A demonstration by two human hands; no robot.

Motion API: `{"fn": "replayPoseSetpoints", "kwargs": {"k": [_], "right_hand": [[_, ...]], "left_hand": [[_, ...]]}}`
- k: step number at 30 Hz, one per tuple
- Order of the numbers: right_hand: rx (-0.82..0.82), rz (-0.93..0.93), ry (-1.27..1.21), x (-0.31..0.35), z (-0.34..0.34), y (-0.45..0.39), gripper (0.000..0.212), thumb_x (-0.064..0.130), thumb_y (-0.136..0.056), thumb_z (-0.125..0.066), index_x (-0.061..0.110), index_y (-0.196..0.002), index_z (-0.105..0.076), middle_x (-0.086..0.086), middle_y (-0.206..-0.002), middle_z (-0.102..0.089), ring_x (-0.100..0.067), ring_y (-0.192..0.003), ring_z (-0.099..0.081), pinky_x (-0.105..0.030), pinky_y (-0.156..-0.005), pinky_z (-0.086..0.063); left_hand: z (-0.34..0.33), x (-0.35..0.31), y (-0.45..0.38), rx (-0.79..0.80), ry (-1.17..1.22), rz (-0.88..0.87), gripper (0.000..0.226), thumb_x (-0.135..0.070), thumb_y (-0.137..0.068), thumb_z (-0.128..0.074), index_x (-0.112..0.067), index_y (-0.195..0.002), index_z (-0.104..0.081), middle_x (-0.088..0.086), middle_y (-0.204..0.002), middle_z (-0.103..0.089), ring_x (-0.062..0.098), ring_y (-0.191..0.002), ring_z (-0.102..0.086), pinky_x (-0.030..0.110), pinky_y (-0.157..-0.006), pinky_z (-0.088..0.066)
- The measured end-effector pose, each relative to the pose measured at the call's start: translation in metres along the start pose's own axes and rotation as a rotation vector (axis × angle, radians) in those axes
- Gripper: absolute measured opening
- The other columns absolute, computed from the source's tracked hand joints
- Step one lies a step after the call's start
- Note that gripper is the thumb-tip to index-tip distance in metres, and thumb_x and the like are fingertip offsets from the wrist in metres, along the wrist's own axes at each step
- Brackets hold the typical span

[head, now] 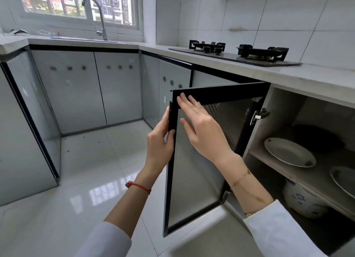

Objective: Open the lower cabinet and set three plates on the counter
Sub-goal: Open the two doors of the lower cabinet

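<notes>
A: Both your hands are on the cabinet door [197, 160]. Left hand [160, 139] is clamped on its free vertical edge, thumb on the inner face, fingers wrapped round the outside. Right hand [201, 126] lies flat and spread against the inner side of the glass, fingertips up on the black top rail, gripping nothing.

B: Door state?

A: Swung well out, hinged on the right side; upper hinge [259, 115] is visible against the cabinet wall. Cabinet interior is exposed.

B: Plates?

A: On the shelf [299, 172] inside the lower cabinet. One white plate [288, 151] sits near the front left of the shelf. A second plate [343, 180] is to its right, cut off by the frame edge. Can't make out a third; something dark sits behind the first plate, too dim to identify.

B: Below the shelf?

A: A white pot with blue pattern [301, 199] on the cabinet floor.

B: Counter?

A: Your counter [288, 74] runs above the cabinet, with a two-burner gas hob [236, 54] on it. No plates on it yet.
</notes>
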State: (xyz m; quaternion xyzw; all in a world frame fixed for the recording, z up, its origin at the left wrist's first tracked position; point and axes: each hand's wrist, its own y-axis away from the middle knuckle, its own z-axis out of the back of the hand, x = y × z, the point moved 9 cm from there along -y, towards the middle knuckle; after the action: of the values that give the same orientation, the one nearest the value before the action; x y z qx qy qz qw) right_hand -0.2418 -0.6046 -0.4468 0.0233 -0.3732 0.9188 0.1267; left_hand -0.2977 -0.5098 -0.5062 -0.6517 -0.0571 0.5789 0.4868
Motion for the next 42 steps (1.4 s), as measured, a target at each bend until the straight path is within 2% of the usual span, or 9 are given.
{"fn": "replayPoseSetpoints", "kwargs": {"k": [10, 16, 20, 24, 28, 33, 39, 42], "right_hand": [[0.013, -0.02, -0.015, 0.002, 0.001, -0.001, 0.053, 0.016, -0.099, -0.048, 0.015, -0.149, -0.031, 0.002, -0.156, -0.03, -0.014, -0.147, -0.021, -0.035, -0.12, -0.025], [-0.007, -0.01, 0.031, 0.004, 0.012, 0.007, 0.053, 0.016, -0.098, -0.05, 0.016, -0.148, -0.033, 0.002, -0.155, -0.033, -0.012, -0.145, -0.025, -0.029, -0.12, -0.023], [-0.049, 0.009, 0.043, 0.006, 0.026, 0.012, 0.049, 0.015, -0.098, -0.05, 0.012, -0.145, -0.038, 0.0, -0.152, -0.039, -0.014, -0.144, -0.03, -0.032, -0.119, -0.026], [-0.118, -0.012, 0.052, 0.005, 0.041, 0.02, 0.046, 0.016, -0.098, -0.05, 0.011, -0.143, -0.042, -0.003, -0.148, -0.045, -0.014, -0.141, -0.036, -0.032, -0.117, -0.03], [-0.158, -0.05, 0.11, -0.004, 0.057, 0.035, 0.046, 0.02, -0.098, -0.051, 0.011, -0.142, -0.043, -0.005, -0.142, -0.052, -0.016, -0.136, -0.043, -0.034, -0.114, -0.034], [-0.174, -0.134, 0.23, -0.032, 0.087, 0.064, 0.047, 0.024, -0.098, -0.049, 0.012, -0.143, -0.042, -0.003, -0.139, -0.053, -0.018, -0.134, -0.042, -0.036, -0.114, -0.033], [-0.214, -0.287, 0.379, -0.076, 0.143, 0.114, 0.046, 0.023, -0.098, -0.051, 0.013, -0.142, -0.043, -0.003, -0.14, -0.05, -0.016, -0.135, -0.04, -0.032, -0.115, -0.032], [-0.235, -0.369, 0.445, -0.095, 0.174, 0.141, 0.047, 0.022, -0.098, -0.052, 0.013, -0.143, -0.042, -0.003, -0.144, -0.048, -0.016, -0.138, -0.038, -0.032, -0.116, -0.03]], "left_hand": [[0.0, 0.0, 0.002, -0.008, 0.029, 0.048, 0.067, 0.016, -0.087, -0.048, -0.01, -0.148, -0.036, 0.004, -0.147, -0.048, 0.016, -0.134, -0.049, 0.038, -0.111, -0.041], [0.002, -0.007, 0.01, -0.079, 0.027, 0.075, 0.064, 0.013, -0.086, -0.052, -0.012, -0.144, -0.044, 0.001, -0.142, -0.054, 0.012, -0.13, -0.053, 0.037, -0.109, -0.043], [0.006, -0.026, 0.021, -0.158, -0.189, -0.04, 0.059, 0.002, -0.089, -0.06, -0.011, -0.144, -0.043, 0.0, -0.146, -0.05, 0.009, -0.136, -0.045, 0.03, -0.113, -0.037], [0.004, -0.05, 0.031, -0.185, -0.251, -0.168, 0.054, -0.001, -0.093, -0.057, -0.008, -0.144, -0.042, 0.003, -0.149, -0.045, 0.012, -0.141, -0.038, 0.024, -0.115, -0.031], [-0.009, -0.075, 0.036, -0.143, -0.205, -0.297, 0.049, -0.003, -0.095, -0.057, -0.004, -0.142, -0.044, 0.006, -0.148, -0.046, 0.015, -0.142, -0.038, 0.031, -0.115, -0.034], [-0.043, -0.099, 0.035, -0.065, -0.068, -0.381, 0.043, -0.003, -0.095, -0.056, -0.002, -0.137, -0.05, 0.007, -0.14, -0.053, 0.018, -0.136, -0.046, 0.037, -0.111, -0.039], [-0.111, -0.118, 0.037, 0.087, 0.062, -0.329, 0.039, -0.007, -0.095, -0.056, -0.008, -0.134, -0.054, 0.003, -0.134, -0.059, 0.012, -0.13, -0.051, 0.033, -0.109, -0.041], [-0.154, -0.13, 0.04, 0.191, 0.135, -0.298, 0.039, -0.009, -0.095, -0.057, -0.009, -0.133, -0.054, 0.001, -0.132, -0.06, 0.006, -0.127, -0.052, 0.023, -0.107, -0.042]]}}
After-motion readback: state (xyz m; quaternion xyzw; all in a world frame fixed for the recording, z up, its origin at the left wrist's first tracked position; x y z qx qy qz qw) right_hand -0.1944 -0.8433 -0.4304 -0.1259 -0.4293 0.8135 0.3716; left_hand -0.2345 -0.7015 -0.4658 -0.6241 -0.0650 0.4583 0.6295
